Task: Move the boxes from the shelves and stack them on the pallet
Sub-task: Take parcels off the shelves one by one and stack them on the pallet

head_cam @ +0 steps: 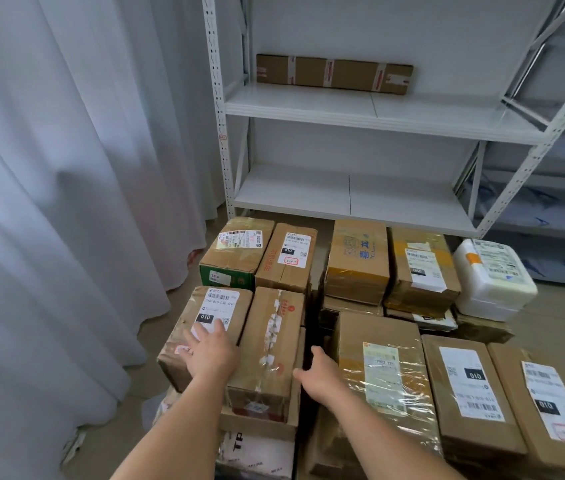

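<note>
White curtains [49,202] hang left; white metal shelving [360,109] stands ahead, one long flat carton [334,74] on its upper board. Below me, ten brown cardboard boxes plus one white foam box [494,278] top the stack. My left hand [210,349] lies flat, fingers spread, on the labelled box [201,327] at the front left. My right hand [319,372] hangs open, relaxed, over the gap beside the tape-wrapped box [383,368].

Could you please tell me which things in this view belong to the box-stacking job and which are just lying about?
Part of the job:
- long flat box on the upper shelf
- stacked boxes, including the labelled box under the left hand
- white foam box
- right hand, beside the taped box

Just there:
- white curtain
- blue-and-white bags on the neighbouring rack
</note>
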